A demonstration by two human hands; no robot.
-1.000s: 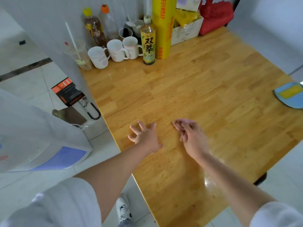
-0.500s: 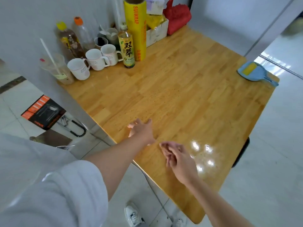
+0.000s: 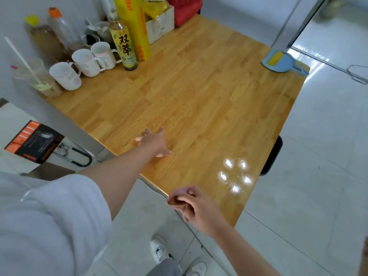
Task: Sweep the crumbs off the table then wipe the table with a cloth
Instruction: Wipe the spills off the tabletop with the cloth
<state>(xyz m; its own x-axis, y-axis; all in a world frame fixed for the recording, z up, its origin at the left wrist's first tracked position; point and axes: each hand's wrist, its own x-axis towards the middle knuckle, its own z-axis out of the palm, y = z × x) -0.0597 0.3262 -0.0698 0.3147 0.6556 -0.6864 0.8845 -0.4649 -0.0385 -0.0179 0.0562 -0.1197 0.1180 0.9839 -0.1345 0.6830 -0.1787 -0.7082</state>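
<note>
While your left hand [image 3: 154, 143] lies flat on the wooden table [image 3: 209, 100], fingers straight and spread against the boards near the table's left edge, it holds nothing. Your right hand [image 3: 196, 209] hangs at the table's near edge, partly over the floor, with the fingers curled in toward the palm as if cupped; whether anything sits in that cup cannot be told, since the inside is in shadow. Fine pale crumbs [image 3: 167, 108] are scattered over the middle of the table, just beyond your left fingertips. On the table's far right corner rests a blue dustpan [image 3: 278, 61] with a yellow patch, well apart from both hands. Along the table's far left edge, against the wall, stand three white mugs [image 3: 87, 61], a green-labelled bottle [image 3: 123, 48], a tall yellow roll of wrap [image 3: 133, 26] just behind it, two capped bottles [image 3: 49, 34], and a clear plastic cup with a straw [image 3: 37, 76]. Beyond the roll sit a white box [image 3: 159, 24] and a red bag [image 3: 185, 8]. Below the table's left edge, an orange and black box [image 3: 33, 141] lies on the floor. Bright light spots glare on the table's near right part.
</note>
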